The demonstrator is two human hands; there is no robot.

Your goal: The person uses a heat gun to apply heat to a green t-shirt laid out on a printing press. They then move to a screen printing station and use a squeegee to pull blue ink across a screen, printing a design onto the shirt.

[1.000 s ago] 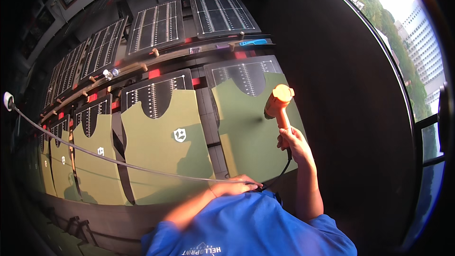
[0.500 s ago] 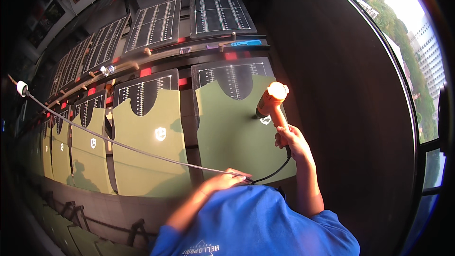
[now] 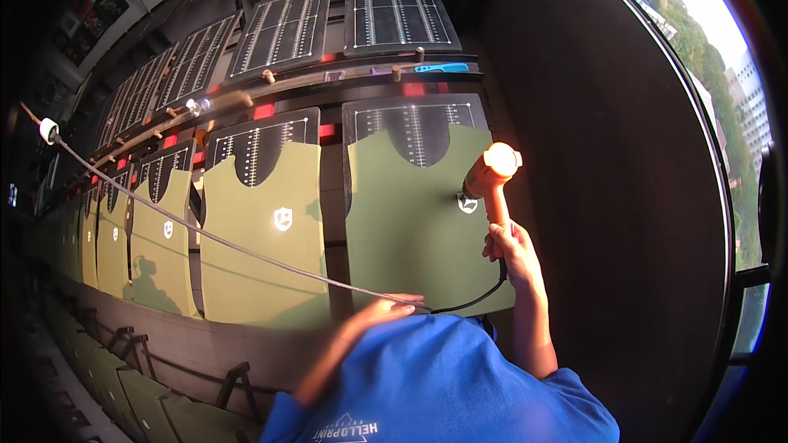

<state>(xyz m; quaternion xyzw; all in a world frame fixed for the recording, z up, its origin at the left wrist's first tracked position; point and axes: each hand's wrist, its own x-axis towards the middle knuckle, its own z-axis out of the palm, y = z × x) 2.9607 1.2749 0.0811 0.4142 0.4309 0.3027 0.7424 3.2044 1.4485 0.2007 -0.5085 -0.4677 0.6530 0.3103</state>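
My right hand [image 3: 512, 248] is wrapped round the handle of an orange heat gun [image 3: 496, 166]. The gun's dark nozzle points down at a white shield print [image 3: 467, 203] on a green cut shirt panel [image 3: 410, 238]. That panel lies flat on a black printing board [image 3: 379, 119] with white ruled marks. My left hand [image 3: 390, 308] is low, by the panel's near edge and against my blue shirt. Its fingers are stretched out beside the cord [image 3: 287, 267], which runs past them; whether they touch it is unclear.
More boards with green panels [image 3: 263, 234] continue to the left, each with a white shield. Behind a rail with wooden pegs stand bare ruled boards [image 3: 402, 16]. A blue tool [image 3: 442, 68] lies on the rail. The cord rises left to a white fitting [image 3: 49, 130]. Windows line the right.
The heat gun's nozzle has shifted slightly, now at the upper left of the white shield. My left hand has drawn back a little to the left. The whole view has shifted slightly.
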